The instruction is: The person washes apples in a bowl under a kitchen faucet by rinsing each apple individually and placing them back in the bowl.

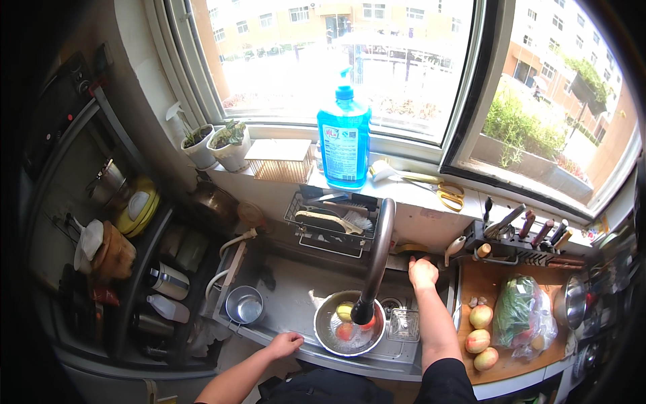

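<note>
A metal bowl (323,323) of bubbly water stands in the stainless steel sink (287,283). Inside it are a yellowish fruit (345,311) and two reddish fruits (344,332). The dark curved faucet (381,252) arches over the bowl, its spout head above the water. My right hand (423,272) reaches to the sink's back edge, fingers bent at a metal part there; whether it grips that part is hidden. By the front rim, left of the bowl, my left hand (286,345) has curled fingers and nothing visible in them.
A small metal pot (245,304) sits at the sink's left. On the right, a wooden board (469,293) carries several peaches (477,341) and bagged vegetables (522,313). Behind are a wire rack (333,247), knife holder (474,237), scissors (450,196) and blue detergent bottle (344,141).
</note>
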